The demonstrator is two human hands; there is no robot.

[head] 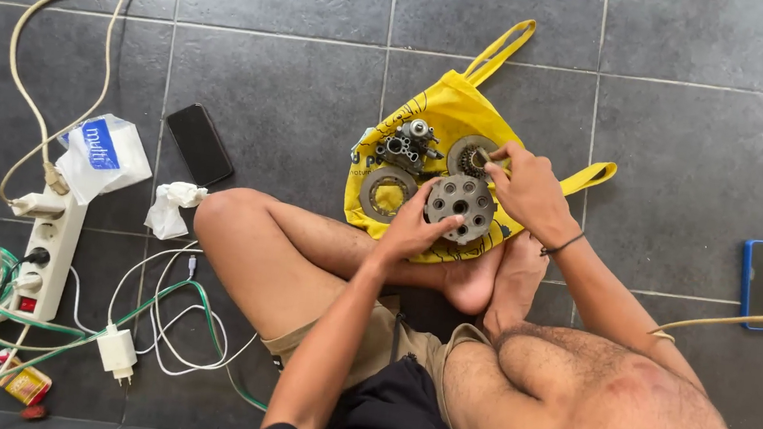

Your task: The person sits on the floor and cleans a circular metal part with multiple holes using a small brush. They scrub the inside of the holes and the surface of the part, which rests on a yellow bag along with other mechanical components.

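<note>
Round metal hub with holes resting on the yellow cloth bag, spread as a mat to keep greasy parts off the grey tiled floor. Left hand steadying the hub, fingers curled on its rim. Right hand arched above, fingertips pinched at the toothed gear (held item too small to tell).

Floor count as I see it | four metal engine parts on one yellow tote bag | two phones | one white power strip | one white charger | two hands at work
</note>
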